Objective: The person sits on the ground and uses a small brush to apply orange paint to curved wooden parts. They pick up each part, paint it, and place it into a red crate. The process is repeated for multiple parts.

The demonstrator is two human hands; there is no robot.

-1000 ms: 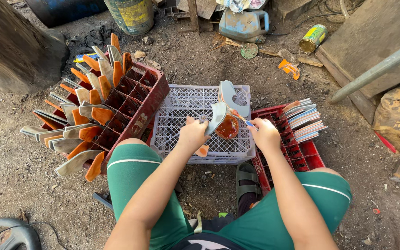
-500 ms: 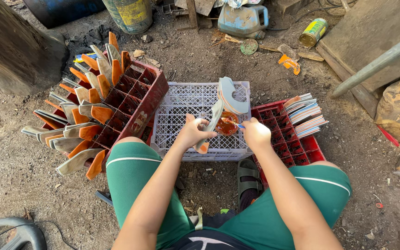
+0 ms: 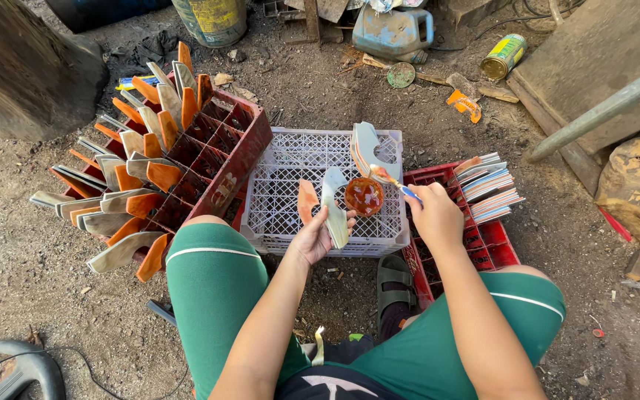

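My left hand point(image 3: 312, 237) holds a pale wooden handle piece point(image 3: 333, 206) with an orange-coated piece point(image 3: 307, 201) beside it, over a white plastic crate point(image 3: 283, 185). My right hand point(image 3: 435, 215) grips a small brush point(image 3: 394, 181) whose tip rests at a little open cup of orange-brown liquid point(image 3: 364, 195) standing on the crate. A few grey handle pieces point(image 3: 368, 148) stand upright on the crate behind the cup.
A red crate point(image 3: 220, 159) at left bristles with several grey and orange handle pieces point(image 3: 124, 181). Another red crate point(image 3: 487, 241) at right carries stacked pieces point(image 3: 487, 185). A blue jerry can point(image 3: 394, 31), a tin can point(image 3: 504, 56), a bucket point(image 3: 212, 18) and a log point(image 3: 24, 74) lie on the dirt.
My left hand has lowered and turned the handle pieces flat toward me. The right hand has brought the brush down to the cup of liquid.
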